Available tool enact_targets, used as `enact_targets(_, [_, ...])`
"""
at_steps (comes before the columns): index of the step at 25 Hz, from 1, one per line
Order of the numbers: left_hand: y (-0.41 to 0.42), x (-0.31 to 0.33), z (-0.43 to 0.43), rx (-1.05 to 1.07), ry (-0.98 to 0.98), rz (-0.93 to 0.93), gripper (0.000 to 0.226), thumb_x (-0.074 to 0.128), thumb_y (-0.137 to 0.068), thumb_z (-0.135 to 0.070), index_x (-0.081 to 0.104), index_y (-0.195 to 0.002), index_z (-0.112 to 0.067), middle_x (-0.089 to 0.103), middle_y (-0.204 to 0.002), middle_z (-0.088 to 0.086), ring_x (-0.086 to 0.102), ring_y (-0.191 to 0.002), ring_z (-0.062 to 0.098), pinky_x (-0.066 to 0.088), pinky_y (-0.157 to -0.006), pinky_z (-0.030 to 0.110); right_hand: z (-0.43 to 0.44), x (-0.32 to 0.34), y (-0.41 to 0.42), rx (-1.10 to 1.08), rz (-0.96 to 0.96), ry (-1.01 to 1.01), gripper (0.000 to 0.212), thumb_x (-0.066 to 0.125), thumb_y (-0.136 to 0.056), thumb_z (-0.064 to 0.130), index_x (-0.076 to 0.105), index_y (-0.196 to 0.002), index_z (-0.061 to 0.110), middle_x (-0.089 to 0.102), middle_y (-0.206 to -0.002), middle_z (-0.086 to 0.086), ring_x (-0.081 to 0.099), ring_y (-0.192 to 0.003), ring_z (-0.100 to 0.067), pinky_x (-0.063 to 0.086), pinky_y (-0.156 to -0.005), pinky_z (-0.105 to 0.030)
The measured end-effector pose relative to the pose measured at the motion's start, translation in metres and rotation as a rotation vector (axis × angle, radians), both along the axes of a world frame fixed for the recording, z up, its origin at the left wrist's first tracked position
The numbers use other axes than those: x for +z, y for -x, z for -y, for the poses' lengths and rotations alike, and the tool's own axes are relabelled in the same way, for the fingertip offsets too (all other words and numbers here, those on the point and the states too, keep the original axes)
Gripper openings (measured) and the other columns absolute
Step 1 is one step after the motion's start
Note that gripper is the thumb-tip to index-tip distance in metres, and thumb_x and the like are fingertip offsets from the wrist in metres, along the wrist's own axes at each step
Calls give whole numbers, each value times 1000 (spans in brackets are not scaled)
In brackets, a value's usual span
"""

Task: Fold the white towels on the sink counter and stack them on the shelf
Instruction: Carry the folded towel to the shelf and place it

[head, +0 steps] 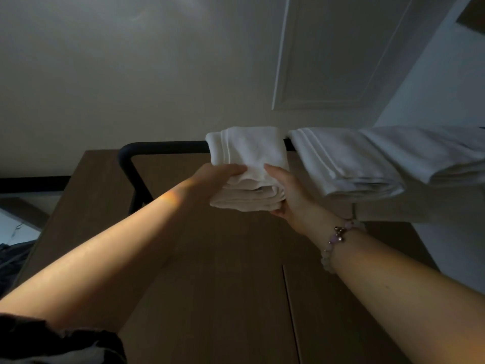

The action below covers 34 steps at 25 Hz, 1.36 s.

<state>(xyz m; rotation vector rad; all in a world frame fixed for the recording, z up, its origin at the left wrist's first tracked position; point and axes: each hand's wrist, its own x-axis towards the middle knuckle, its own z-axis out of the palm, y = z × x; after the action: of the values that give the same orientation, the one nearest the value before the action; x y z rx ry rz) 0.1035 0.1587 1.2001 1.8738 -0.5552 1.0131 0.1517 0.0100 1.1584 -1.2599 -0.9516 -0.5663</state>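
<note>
Head view, looking up: the left hand [217,177], at 8 o'clock of the folded white terry towel [249,153], grips its near left corner with fingers curled over the top. The towel's long axis runs 6 to 12; its far end lies over the black metal shelf rail [162,147] and its near end is in both hands, equally close. The right hand [286,198], at 4 o'clock, grasps the near right corner, thumb on top and palm beneath. A second folded white towel [346,166] lies just beside at 3 o'clock, so the push likely goes toward 12.
</note>
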Motion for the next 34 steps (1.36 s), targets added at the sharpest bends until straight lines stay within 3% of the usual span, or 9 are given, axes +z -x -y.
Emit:
enact_targets(2, [-3, 3, 9, -1, -28, 16, 61, 69, -77, -47, 55, -122, -9, 66, -111, 7, 64, -102, 23, 48, -97, 41, 5, -3, 0, 24, -55, -122, 44, 58, -84, 47, 60, -117, 17, 62, -119, -4, 57, -109, -20, 44, -93, -35])
enact_targets(6, [-13, -3, 19, -10, 30, 39, 67, 72, -73, -50, 54, -122, -8, 66, -111, 8, 64, -101, 24, 49, -95, 42, 16, -12, 0, 119, -106, -176, 18, 59, -86, 37, 62, -89, 20, 64, -95, 0, 58, -94, -17, 45, -86, -33])
enact_targets(11, [-17, -22, 14, -108, 57, -98, 86, 79, -47, -61, 61, -115, -13, 71, -104, 6, 68, -96, 22, 50, -94, 40, 23, -18, -1, 215, -74, -204, 12, 60, -86, 29, 62, -84, 18, 63, -89, -2, 57, -83, -16, 44, -71, -26])
enact_targets(16, [-12, -30, 21, -65, 159, -1, 53, 69, -76, -48, 58, -112, -11, 66, -107, 7, 63, -98, 23, 49, -90, 34, 23, -23, -5, 261, -103, -241, 25, 66, -82, 25, 62, -101, 10, 61, -115, -12, 59, -102, -23, 49, -82, -29])
enact_targets(19, [-11, -42, 26, -107, 227, 49, 45, 68, -78, -45, 55, -106, -12, 64, -106, 10, 62, -97, 24, 50, -87, 35, 25, -26, -1, 298, -126, -278, 22, 67, -82, 21, 61, -98, 7, 60, -110, -12, 59, -102, -24, 49, -89, -31])
enact_targets(22, [-14, -44, 26, -118, 242, 70, 54, 70, -75, -47, 55, -111, -9, 64, -107, 12, 62, -99, 26, 49, -94, 41, 26, -26, 2, 274, -112, -244, 31, 65, -83, 21, 61, -107, 1, 61, -114, -17, 60, -105, -27, 49, -94, -34])
enact_targets(26, [-12, -43, 30, -162, 273, 32, 74, 77, -61, -50, 55, -117, -8, 65, -109, 11, 63, -100, 27, 49, -95, 42, 24, -29, 4, 306, -99, -282, 41, 64, -85, 19, 56, -119, -1, 61, -116, -14, 61, -95, -19, 51, -75, -23])
enact_targets(31, [-6, -56, 42, -117, 300, 116, 37, 64, -84, -39, 55, -107, -11, 62, -91, 1, 58, -75, 10, 44, -55, 14, 18, -34, 10, 195, -99, -327, 40, 67, -84, 23, 53, -117, 5, 61, -111, -9, 62, -94, -17, 54, -77, -24])
enact_targets(34, [-4, -71, 43, -135, 312, 236, 48, 67, -83, -39, 51, -119, -12, 64, -109, 4, 62, -91, 14, 52, -75, 23, 15, -38, 17, 118, -32, -311, 44, 71, -81, 27, 54, -119, 12, 61, -119, -8, 62, -105, -19, 55, -80, -28])
